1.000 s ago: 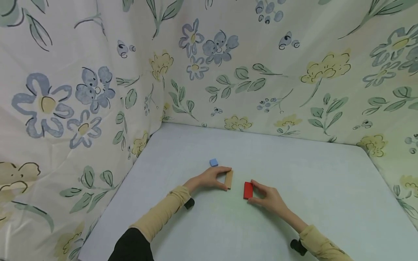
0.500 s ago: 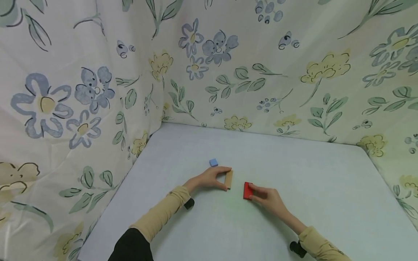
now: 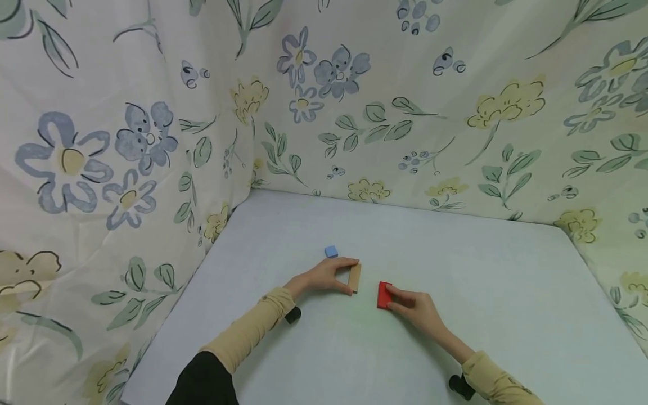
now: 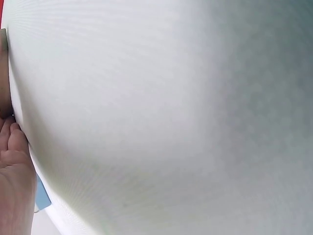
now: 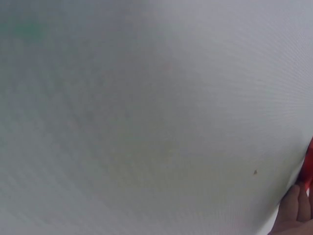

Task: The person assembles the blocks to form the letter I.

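Note:
In the head view, my left hand (image 3: 324, 277) holds a narrow wooden block (image 3: 356, 278) by its two ends, the fingers at the far end and the thumb at the near end. To its right, a little way off, lies a red rectangular block (image 3: 383, 295). My right hand (image 3: 417, 310) grips the red block on its right side, thumb and forefinger set close together. A small blue block (image 3: 331, 251) sits just beyond my left hand. In the right wrist view, only part of the red block (image 5: 307, 169) shows above the fingertips.
The white tabletop (image 3: 486, 270) lies under both hands. A flowered curtain (image 3: 374, 112) hangs along the table's back edge and left side. Black wrist-worn devices (image 3: 293, 315) show under the cuffs of the yellow sleeves (image 3: 253, 323).
My right thumb and forefinger have drawn closer together along the red block's right side, from near its far and near ends. My left hand and the wooden block stay in place.

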A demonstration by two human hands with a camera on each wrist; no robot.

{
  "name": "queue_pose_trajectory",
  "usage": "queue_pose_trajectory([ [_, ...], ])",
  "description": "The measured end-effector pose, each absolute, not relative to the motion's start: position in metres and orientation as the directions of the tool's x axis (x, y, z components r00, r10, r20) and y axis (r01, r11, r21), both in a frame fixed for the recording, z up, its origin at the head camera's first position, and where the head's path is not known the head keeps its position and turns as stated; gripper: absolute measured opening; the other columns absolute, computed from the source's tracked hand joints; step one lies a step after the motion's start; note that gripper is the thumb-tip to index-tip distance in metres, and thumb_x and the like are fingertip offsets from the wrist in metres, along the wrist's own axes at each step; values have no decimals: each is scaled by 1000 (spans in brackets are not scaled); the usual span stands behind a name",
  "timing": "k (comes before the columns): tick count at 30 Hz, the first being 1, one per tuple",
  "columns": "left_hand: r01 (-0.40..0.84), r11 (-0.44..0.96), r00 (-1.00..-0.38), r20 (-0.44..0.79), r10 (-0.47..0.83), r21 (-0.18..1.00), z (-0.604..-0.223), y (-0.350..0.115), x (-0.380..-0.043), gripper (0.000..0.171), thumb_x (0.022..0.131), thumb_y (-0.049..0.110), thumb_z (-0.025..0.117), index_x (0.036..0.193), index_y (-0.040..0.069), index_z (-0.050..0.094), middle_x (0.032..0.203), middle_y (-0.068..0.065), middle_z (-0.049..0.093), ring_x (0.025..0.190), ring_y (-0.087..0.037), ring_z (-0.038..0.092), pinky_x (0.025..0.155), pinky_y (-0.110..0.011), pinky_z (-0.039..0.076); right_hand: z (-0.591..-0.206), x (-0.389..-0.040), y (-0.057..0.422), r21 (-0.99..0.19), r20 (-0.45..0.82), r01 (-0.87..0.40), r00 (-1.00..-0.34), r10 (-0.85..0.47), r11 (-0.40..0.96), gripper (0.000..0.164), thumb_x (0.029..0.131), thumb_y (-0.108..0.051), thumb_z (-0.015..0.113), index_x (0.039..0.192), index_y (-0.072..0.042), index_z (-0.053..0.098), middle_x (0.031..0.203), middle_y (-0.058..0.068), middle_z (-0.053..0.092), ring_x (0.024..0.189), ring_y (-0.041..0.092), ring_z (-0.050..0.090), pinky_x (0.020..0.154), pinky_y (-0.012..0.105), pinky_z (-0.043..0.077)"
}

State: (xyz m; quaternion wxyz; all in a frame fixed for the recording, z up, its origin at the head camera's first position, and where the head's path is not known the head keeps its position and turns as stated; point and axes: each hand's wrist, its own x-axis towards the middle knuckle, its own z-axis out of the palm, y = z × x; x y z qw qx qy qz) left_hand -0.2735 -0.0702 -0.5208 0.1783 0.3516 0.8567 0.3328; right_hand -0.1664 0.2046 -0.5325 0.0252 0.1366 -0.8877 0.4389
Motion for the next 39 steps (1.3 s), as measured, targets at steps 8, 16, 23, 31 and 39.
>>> queue_pose_trajectory([
  [8,471,526,-698,-65,713,708,-520,-70,-274,82,73,33,82,143,16,43,147,2,44,139,-14,37,115,-32,32,-532,-166,204,-777,127,-225,-971,-203,588,45,79,-20,77,122,-14,66,120,7,67,115,27,61,91,30,53],
  [16,471,528,-705,-59,707,706,-520,-69,-275,82,71,33,83,142,15,45,145,1,47,137,-15,39,114,-33,34,-531,-166,204,-779,124,-224,-971,-206,585,45,79,-21,76,122,-13,66,120,6,67,115,27,61,91,40,54],
  [23,472,531,-706,-58,706,704,-519,-68,-276,82,69,31,85,141,14,47,144,0,48,137,-15,40,114,-32,34,-531,-167,205,-773,114,-218,-972,-207,595,45,79,-23,76,122,-15,66,121,5,66,116,25,60,92,33,53],
  [31,460,512,-709,-47,704,726,-519,-67,-275,81,70,28,85,140,12,47,145,-2,48,137,-17,40,113,-33,35,-530,-168,206,-783,117,-223,-970,-215,581,45,78,-22,77,121,-13,66,120,6,66,116,25,60,92,28,52],
  [39,466,501,-714,-24,700,730,-518,-67,-273,81,69,26,85,139,10,48,143,-3,49,136,-17,42,113,-33,35,-531,-168,207,-789,119,-230,-967,-226,570,46,79,-23,77,122,-13,66,121,6,66,116,26,60,92,33,53],
])
